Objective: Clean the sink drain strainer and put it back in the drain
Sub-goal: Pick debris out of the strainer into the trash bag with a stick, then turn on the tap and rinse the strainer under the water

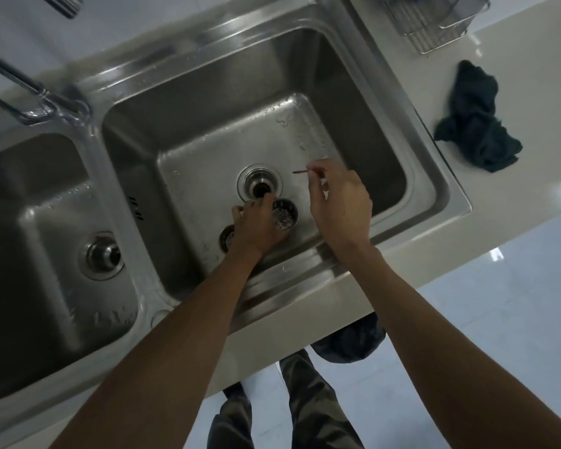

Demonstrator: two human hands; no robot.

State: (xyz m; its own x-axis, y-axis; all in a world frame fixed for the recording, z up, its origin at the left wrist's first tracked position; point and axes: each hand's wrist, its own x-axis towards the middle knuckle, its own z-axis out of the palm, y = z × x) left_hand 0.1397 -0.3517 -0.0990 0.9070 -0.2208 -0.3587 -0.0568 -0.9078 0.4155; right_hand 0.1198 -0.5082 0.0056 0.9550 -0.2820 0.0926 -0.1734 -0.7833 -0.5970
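1. Nearest us, our camouflage trousers stand on a pale floor, with a dark bundle under the counter's edge.
2. Our left hand curls round the strainer, gripping it low in the right basin, just beside the open drain. We cannot tell whether the strainer touches the basin floor.
3. A round metal piece lies on the basin floor, half hidden by that hand.
4. Our right hand pinches a thin red stick at the fingertips, with its free end pointing toward the drain and apart from the strainer.
5. The left basin has a stopper seated in it.
6. Farther back, a dark cloth lies crumpled on the counter, with a wire rack behind it and the faucet at the far left.
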